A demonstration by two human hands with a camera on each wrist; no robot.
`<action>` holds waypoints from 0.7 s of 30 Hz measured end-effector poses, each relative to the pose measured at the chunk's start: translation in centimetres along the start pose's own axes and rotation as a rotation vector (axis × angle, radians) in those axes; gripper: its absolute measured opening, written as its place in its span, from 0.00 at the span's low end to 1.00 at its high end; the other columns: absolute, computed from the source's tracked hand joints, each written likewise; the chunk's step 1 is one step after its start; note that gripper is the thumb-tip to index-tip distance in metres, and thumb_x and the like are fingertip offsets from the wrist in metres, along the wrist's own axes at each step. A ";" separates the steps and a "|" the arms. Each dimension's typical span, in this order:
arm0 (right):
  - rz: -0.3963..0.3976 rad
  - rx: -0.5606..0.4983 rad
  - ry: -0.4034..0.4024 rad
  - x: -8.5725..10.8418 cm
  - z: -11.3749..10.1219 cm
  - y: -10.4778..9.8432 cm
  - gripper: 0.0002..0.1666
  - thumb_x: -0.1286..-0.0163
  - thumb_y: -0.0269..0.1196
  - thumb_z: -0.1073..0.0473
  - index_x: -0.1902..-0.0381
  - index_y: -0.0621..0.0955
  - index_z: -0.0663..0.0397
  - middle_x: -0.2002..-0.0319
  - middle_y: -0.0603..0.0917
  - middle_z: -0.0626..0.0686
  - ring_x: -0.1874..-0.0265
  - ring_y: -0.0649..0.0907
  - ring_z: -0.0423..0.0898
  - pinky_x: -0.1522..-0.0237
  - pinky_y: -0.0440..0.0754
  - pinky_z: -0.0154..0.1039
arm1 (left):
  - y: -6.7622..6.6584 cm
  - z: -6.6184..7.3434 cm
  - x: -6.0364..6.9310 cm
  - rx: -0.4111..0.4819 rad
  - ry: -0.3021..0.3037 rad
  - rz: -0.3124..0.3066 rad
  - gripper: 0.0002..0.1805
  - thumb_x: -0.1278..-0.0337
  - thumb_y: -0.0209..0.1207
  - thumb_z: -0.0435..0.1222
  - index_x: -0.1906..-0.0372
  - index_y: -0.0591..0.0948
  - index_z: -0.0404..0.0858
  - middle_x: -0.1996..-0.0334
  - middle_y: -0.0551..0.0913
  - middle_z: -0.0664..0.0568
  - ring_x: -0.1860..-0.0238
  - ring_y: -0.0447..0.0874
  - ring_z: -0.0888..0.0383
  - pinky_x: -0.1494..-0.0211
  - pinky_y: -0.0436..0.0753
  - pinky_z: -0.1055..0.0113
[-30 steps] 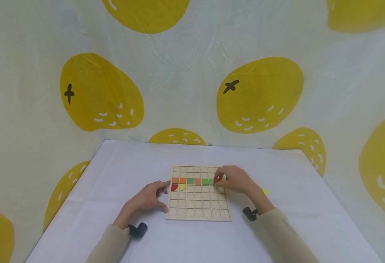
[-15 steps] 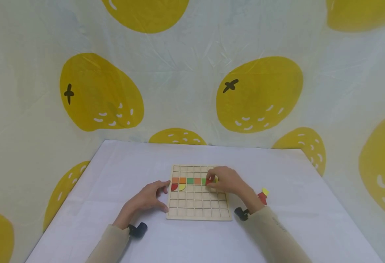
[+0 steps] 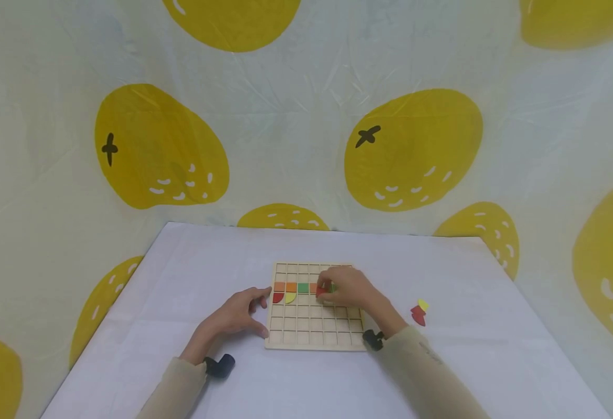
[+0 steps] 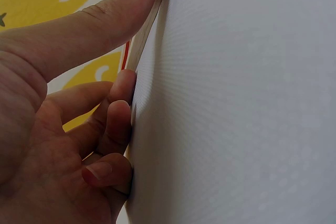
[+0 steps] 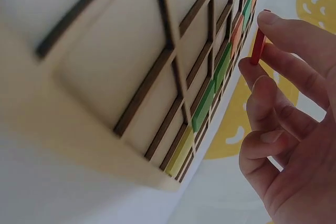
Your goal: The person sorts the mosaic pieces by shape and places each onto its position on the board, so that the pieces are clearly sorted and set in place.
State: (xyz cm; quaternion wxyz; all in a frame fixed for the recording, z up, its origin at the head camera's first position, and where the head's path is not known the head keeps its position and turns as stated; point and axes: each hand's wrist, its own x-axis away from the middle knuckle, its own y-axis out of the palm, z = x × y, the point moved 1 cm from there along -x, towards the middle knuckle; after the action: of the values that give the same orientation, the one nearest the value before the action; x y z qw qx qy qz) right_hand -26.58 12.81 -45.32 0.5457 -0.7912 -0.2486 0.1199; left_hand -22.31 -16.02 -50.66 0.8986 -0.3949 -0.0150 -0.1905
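Observation:
A wooden grid board [image 3: 314, 348] lies on the table in the head view. My left hand [image 3: 235, 314] touches its left edge with thumb and fingertips. Above the board, my right hand [image 3: 350, 288] pinches a small red tile [image 5: 257, 46] between thumb and fingers, raised off the grid in the right wrist view. One row bears orange tiles [image 3: 291, 287], green tiles [image 5: 203, 106] and a yellow tile [image 5: 179, 150]; my right hand partly hides it in the head view. Below its left end sit a red rounded piece [image 3: 278, 298] and a yellow rounded piece [image 3: 290, 298].
Right of the board lie a loose yellow piece [image 3: 423, 305] and red pieces [image 3: 418, 316], touching or overlapping. The white table [image 3: 223, 256] meets a fruit-patterned cloth [image 3: 285, 139] behind it.
My right hand has moved left along the tile row with the red tile, uncovering the loose pieces at the right. My left hand stays at the board's edge.

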 end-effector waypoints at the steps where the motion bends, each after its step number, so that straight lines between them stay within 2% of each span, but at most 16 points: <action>1: -0.003 -0.003 0.002 -0.1 -0.1 0.0 0.09 0.37 0.75 0.51 0.61 0.87 0.43 0.66 0.85 0.40 0.62 0.80 0.42 0.50 0.79 0.46 | 0.0 0.0 0.0 -0.002 0.000 -0.001 0.58 0.70 0.85 0.43 0.24 0.71 0.42 0.59 0.76 0.61 0.57 0.70 0.59 0.58 0.70 0.67; 12: -0.033 0.052 -0.028 -1.4 -0.2 0.8 0.07 0.36 0.74 0.48 0.63 0.86 0.38 0.67 0.83 0.37 0.64 0.79 0.39 0.54 0.79 0.39 | -0.1 -0.1 -0.1 0.009 0.021 -0.008 0.58 0.71 0.85 0.42 0.24 0.71 0.40 0.59 0.76 0.60 0.57 0.69 0.58 0.58 0.70 0.66; 21: -0.049 0.055 -0.045 -1.7 -0.5 1.2 0.06 0.36 0.73 0.49 0.67 0.85 0.36 0.68 0.83 0.37 0.64 0.79 0.39 0.56 0.79 0.41 | -0.2 0.1 -0.1 0.002 0.006 -0.005 0.58 0.71 0.85 0.42 0.24 0.71 0.41 0.59 0.76 0.61 0.56 0.70 0.59 0.57 0.70 0.67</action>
State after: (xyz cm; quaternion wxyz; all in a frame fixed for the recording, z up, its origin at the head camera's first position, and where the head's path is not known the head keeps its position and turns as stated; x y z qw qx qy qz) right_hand -27.49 11.21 -46.35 0.5642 -0.7667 -0.2767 0.1313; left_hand -22.45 -16.03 -50.49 0.8985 -0.3934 -0.0137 -0.1940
